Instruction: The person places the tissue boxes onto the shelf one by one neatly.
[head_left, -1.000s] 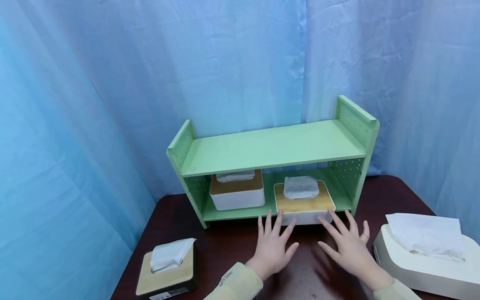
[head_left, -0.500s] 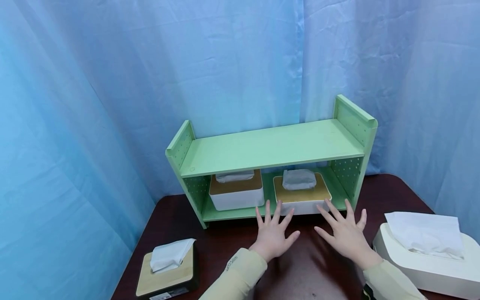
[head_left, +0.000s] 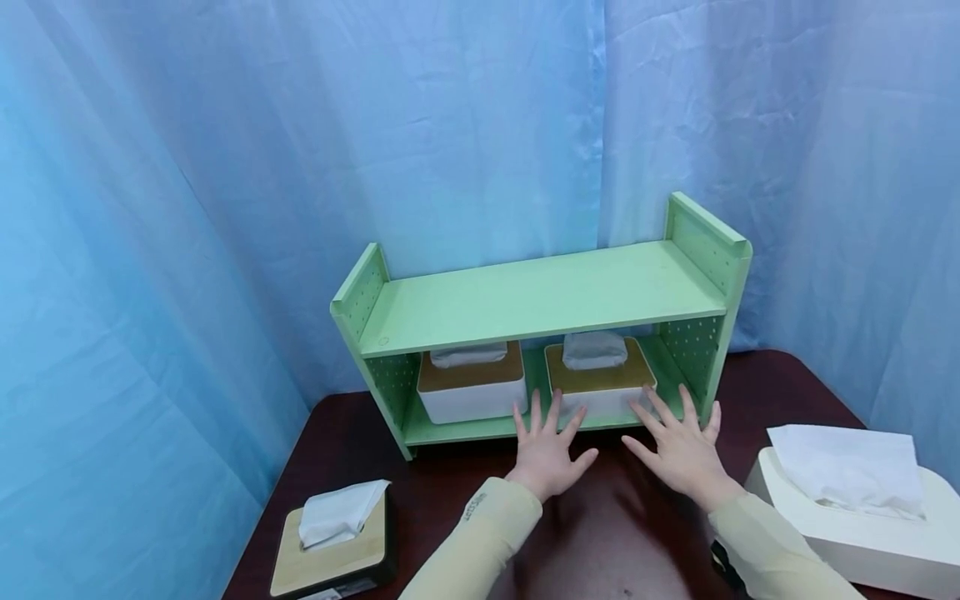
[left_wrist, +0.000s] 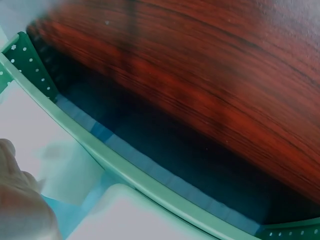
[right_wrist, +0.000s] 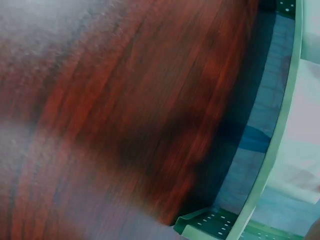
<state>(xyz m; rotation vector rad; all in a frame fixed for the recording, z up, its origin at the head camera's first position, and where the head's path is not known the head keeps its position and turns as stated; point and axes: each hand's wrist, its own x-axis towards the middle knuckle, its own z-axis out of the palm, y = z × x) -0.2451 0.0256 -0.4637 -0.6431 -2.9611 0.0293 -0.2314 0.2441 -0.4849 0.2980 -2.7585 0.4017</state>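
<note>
A white tissue box with a wooden lid (head_left: 600,381) stands on the lower board of a green two-tier shelf (head_left: 547,293), toward the right. A folded tissue (head_left: 594,351) pokes from its top. My left hand (head_left: 546,460) is at the box's front left, fingers straight and spread. At its front right is my right hand (head_left: 681,457), spread the same way. Fingertips overlap the box's front face; whether they touch it cannot be told. Left of it, a taller white tissue box (head_left: 474,402) with a brown lid shares the board. Neither hand holds anything.
A black tissue box with a wooden lid (head_left: 341,560) rests on the dark wooden table (head_left: 592,542) at the front left. At the right edge stands a large cream tissue box (head_left: 877,542). Blue curtains (head_left: 480,125) hang behind and beside the table.
The right-hand tissue box has slid backward, from jutting over the board's front edge to standing on the lower board. Both hands have moved forward with it, fingers still spread.
</note>
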